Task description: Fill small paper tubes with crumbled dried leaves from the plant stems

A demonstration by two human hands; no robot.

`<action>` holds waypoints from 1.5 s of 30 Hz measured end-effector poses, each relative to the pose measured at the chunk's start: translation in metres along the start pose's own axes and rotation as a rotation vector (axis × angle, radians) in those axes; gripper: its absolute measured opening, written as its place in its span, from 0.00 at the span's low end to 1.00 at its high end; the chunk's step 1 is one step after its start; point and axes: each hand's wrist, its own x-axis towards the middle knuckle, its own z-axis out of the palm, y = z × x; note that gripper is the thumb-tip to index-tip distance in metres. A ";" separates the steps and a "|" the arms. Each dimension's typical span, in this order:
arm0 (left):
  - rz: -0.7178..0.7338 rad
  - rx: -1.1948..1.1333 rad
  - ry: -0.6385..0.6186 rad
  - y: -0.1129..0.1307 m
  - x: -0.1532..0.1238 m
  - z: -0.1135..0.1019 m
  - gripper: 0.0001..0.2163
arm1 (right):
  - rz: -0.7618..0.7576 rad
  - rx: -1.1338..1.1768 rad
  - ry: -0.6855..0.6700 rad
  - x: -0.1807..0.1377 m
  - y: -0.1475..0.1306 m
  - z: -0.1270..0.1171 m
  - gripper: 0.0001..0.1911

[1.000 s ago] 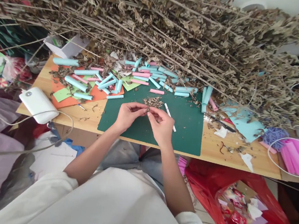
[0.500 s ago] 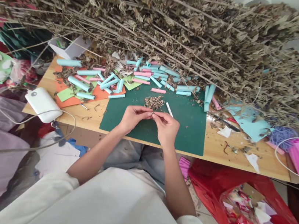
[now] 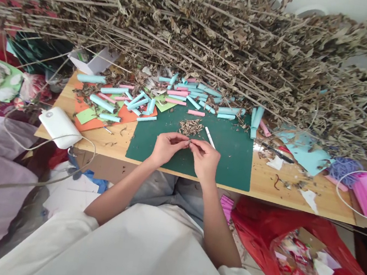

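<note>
My left hand and my right hand meet fingertip to fingertip over the near part of a green cutting mat. Both are closed in a pinch; a tiny dark bit shows between the fingertips, too small to name. Just beyond them lies a small heap of dried leaf bits. A white stick-like piece, perhaps a paper roll or a pen, rests on the mat by my right hand.
Blue paper rolls and pink ones litter the table's back. Bundled dried stalks stretch behind. A white power bank with a cable sits left. To the right are a black pen, purple yarn and a red bag of rubbish.
The whole view has shifted slightly. My hands stay together over the mat with fingertips pinched, their grip only slightly altered; the heap and the white piece lie where they were.
</note>
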 end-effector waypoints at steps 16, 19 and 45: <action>0.034 0.062 0.032 -0.001 0.005 0.003 0.13 | -0.009 -0.195 0.080 0.000 0.008 0.002 0.11; 0.018 0.043 0.034 -0.004 0.006 0.001 0.14 | -0.025 -0.104 0.035 0.001 0.007 0.000 0.11; 0.171 0.054 0.017 -0.012 0.004 -0.003 0.10 | -0.005 -0.002 0.032 -0.009 0.001 0.005 0.10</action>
